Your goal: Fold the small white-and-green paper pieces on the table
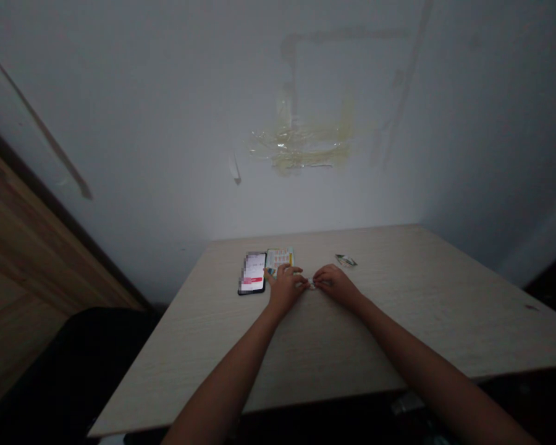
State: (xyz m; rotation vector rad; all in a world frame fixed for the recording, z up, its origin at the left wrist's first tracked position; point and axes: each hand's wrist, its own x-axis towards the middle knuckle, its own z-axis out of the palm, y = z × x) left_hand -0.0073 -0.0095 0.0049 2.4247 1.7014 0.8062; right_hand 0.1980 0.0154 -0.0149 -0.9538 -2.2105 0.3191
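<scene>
Both my hands meet over the middle of the table point(315, 346). Between their fingertips is a small whitish piece point(311, 283), too small to name. My left hand point(286, 287) has its fingers closed on the piece's left side. From the right, my right hand point(336, 285) pinches the same piece. Just beyond my left hand lies a printed card or leaflet point(280, 256), partly covered by the fingers. A phone point(254, 273) with a lit screen lies flat to the left of that hand.
A small crumpled wrapper point(346, 260) lies behind my right hand. A tiny scrap point(532, 307) is near the table's right edge. The wall point(306, 204) stands directly behind the table, with old tape point(301, 148) on it. Wooden boards point(37, 247) lean at the left.
</scene>
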